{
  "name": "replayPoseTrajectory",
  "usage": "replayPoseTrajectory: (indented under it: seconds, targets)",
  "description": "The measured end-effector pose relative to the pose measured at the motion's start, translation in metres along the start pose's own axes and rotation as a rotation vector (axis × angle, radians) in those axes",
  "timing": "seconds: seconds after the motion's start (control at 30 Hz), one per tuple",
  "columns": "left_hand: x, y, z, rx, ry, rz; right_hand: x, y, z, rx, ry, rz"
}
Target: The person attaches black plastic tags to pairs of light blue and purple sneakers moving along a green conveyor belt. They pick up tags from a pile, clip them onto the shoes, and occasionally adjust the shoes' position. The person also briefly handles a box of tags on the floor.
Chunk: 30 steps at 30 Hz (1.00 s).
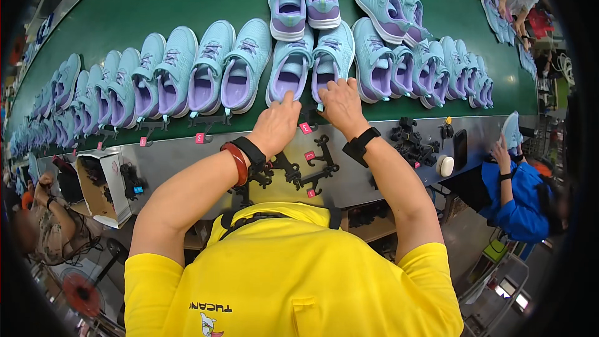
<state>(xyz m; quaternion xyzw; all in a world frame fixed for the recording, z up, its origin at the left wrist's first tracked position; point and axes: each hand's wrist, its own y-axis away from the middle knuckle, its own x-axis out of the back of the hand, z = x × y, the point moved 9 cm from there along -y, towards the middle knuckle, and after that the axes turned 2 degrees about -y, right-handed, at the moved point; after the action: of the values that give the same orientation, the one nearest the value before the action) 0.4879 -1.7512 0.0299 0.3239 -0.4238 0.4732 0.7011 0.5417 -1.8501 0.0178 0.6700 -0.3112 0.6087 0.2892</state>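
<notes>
My left hand (279, 126) is closed at the heel of a light blue shoe with a lilac lining (292, 56). The matching shoe (335, 43) stands close beside it, and my right hand (342, 106) pinches its heel edge. Both toes point away from me. Between my hands, a black plastic shoe hanger with a pink tag (305, 128) shows in part; whether it touches the shoes is hidden by my fingers. Several more black hangers (318, 161) with pink tags lie on the metal ledge just below my wrists.
Rows of similar shoes (175, 72) line the green belt (168, 0) on both sides, with another pair (304, 0) just beyond mine. On the ledge are a hanger pile (412, 140), a black phone (460, 150) and an open carton (106, 181). Co-workers sit left and right.
</notes>
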Motion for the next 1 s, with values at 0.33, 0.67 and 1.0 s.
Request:
replayPoseTrajectory:
  seconds: [0.33, 0.67, 1.0]
  targets:
    - [-0.009, -0.002, 0.008, -0.015, 0.166, 0.005, 0.001, 0.008, 0.013, 0.037, -0.059, 0.072]
    - [-0.036, 0.005, 0.004, -0.065, 0.179, -0.349, 0.021, 0.037, 0.03, 0.001, -0.347, 0.201]
    - [0.069, 0.007, -0.078, 0.137, 0.534, 0.165, 0.014, 0.079, -0.151, 0.406, -0.592, 0.025]
